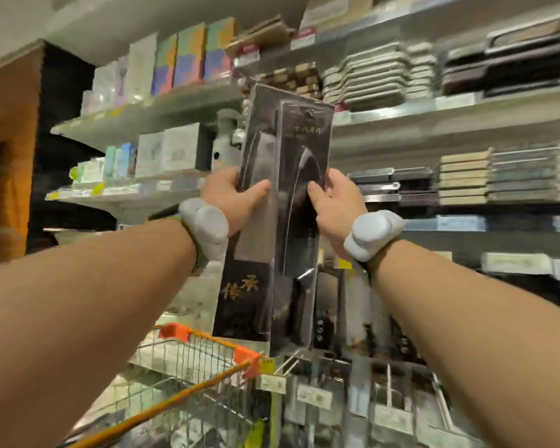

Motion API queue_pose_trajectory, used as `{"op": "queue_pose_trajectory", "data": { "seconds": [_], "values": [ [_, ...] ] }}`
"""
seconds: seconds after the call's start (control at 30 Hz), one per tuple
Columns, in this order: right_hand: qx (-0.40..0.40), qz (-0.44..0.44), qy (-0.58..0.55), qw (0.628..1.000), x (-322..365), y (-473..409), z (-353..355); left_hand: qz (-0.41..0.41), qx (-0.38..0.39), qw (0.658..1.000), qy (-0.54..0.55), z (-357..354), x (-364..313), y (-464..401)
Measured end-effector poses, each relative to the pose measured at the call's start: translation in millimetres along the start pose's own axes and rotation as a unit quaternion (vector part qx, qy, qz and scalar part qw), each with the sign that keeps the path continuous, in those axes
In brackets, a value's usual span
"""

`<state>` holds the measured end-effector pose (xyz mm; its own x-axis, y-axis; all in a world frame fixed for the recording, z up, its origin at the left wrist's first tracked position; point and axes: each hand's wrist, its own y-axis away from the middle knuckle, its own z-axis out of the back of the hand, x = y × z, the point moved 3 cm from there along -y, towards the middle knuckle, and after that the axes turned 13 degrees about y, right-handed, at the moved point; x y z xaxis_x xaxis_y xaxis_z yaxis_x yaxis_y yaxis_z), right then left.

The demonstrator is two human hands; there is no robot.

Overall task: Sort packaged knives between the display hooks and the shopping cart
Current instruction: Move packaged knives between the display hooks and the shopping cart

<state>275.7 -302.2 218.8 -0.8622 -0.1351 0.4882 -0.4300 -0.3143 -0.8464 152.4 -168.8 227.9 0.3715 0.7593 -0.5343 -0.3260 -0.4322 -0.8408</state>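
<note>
Two packaged knives, a left pack and a right pack, stand upright side by side, raised high above the shopping cart. The left hand grips the left pack's outer edge, thumb across its front. The right hand pinches the right pack's outer edge. Blurred shelves of stacked goods rise behind, well above the cart.

Both hands, left hand and right hand, grip two dark packaged knives held upright before store shelves, above an orange-trimmed shopping cart.
</note>
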Motion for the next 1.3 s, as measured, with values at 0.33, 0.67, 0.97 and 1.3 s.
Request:
{"op": "queue_pose_trajectory", "data": {
  "seconds": [0.33,0.67,0.97,1.3],
  "values": [
    [-0.043,-0.163,0.127,0.977,-124.3,134.0,177.0,0.102,0.141,0.969,0.175,-217.4,-6.0,111.2],
    [-0.078,-0.364,0.156,0.915,-294.5,315.4,240.5,0.227,0.218,0.938,0.145,-385.5,75.8,274.6],
    [-0.048,-0.471,0.136,0.870,-409.1,440.0,235.2,0.283,0.292,0.911,0.064,-454.4,170.8,368.1],
    [-0.012,-0.529,0.165,0.832,-473.2,460.9,240.9,0.196,0.412,0.890,0.026,-499.1,208.8,398.7]
  ]
}}
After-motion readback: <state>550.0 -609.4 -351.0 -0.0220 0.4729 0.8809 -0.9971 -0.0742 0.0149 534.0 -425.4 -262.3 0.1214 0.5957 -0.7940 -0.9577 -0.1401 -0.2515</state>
